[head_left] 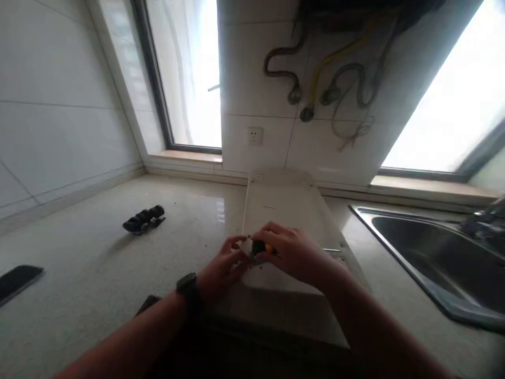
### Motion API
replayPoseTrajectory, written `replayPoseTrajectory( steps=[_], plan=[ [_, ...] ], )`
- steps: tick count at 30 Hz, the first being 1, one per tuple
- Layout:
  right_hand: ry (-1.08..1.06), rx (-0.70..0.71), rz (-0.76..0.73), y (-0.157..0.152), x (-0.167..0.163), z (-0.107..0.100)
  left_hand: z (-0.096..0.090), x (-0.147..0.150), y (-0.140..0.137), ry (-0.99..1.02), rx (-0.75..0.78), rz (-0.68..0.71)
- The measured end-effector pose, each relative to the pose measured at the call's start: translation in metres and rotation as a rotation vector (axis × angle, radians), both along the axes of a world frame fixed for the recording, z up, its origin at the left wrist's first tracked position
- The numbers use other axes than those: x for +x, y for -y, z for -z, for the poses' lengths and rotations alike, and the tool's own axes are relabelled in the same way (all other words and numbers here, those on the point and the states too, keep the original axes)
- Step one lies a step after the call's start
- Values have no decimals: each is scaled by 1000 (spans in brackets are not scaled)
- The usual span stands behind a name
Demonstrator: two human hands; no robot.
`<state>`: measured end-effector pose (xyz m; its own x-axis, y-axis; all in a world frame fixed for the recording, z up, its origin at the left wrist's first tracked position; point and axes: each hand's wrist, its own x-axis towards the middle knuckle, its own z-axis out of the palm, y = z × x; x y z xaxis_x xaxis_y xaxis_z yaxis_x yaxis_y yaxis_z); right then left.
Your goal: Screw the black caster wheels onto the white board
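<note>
Roughly at the near left part of a pale panel (282, 218), a small black-and-orange tool (259, 247) sits in the right hand (284, 245), whose fingers are curled closed around it; the tool's working end is too blurred to make out. Just beside it, the left hand (229, 261) reaches in with its fingers partly bent and their tips at a small whitish piece (246, 246) by the panel's edge, though I cannot tell whether they grip it or only steady it. To the right of the right hand, a thin shiny rod (332, 250) lies across the panel near its right side. Beneath all this, the panel rests on a speckled light countertop (197, 223), its far end close to the tiled wall. A dark watch (187, 284) circles the left wrist, and part of a dark object (148, 303) peeks out beside the left forearm. Farther left lie a lumpy black item (144, 219) and, at the picture's edge, a flat dark slab (18, 283). On the other side, a steel sink (426, 252) is set into the counter, with a tap (483, 226) behind it. Above the panel are a wall socket (255, 136), a yellow pipe (315, 84) and bent hoses, flanked by two bright windows.
</note>
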<state>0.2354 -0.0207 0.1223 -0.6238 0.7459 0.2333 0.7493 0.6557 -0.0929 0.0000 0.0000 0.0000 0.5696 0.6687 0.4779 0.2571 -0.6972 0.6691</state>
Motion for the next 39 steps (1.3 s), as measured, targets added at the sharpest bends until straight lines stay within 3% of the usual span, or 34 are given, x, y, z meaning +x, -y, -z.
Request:
replayPoseTrajectory(
  steps=[12, 39],
  plan=[
    [-29, -26, 18, -2, -1, 3, -10, 1, 3, -12, -94, -37],
    [-37, -142, 64, 5, -7, 11, 0, 4, -5, 11, -129, -60]
  ],
)
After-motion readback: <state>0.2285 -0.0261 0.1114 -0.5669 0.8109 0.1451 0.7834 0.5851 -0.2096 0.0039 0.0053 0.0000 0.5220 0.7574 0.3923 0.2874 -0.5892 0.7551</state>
